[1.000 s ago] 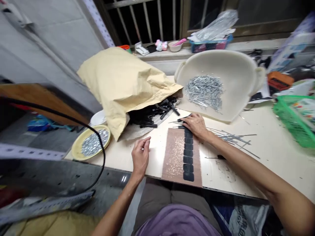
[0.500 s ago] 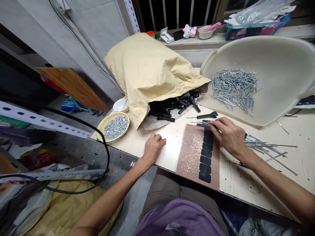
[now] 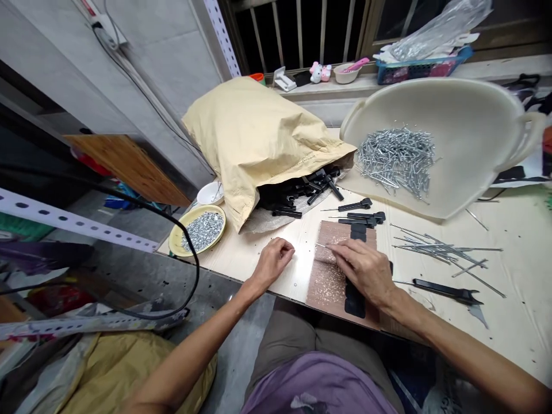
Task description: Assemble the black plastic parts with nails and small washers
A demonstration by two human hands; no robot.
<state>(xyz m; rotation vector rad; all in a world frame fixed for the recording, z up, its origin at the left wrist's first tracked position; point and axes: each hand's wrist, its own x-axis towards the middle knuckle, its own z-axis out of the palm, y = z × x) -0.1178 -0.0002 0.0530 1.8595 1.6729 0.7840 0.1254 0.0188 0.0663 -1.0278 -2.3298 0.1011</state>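
Note:
My right hand [image 3: 364, 267] lies on a brown board [image 3: 330, 276] that carries a row of black pads [image 3: 355, 299]. Its fingers pinch a thin metal pin whose tip sticks out to the left. My left hand [image 3: 272, 260] rests on the pale table beside the board, fingers curled in a pinch on something too small to name. Black handled tools with pins [image 3: 360, 217] lie just beyond the board. Loose long pins [image 3: 440, 250] lie to the right of it.
A tan sack [image 3: 259, 135] spills black parts [image 3: 302, 192] onto the table. A cream plastic basin [image 3: 466, 138] holds a heap of metal pins [image 3: 394, 158]. A yellow plate of small metal pieces [image 3: 198, 230] sits near the left edge. A black cable [image 3: 190, 253] loops there.
My right hand pulled back from the far end of the board to its middle, now with a pin in its fingers. The left hand barely shifted. The view swung right and steadied.

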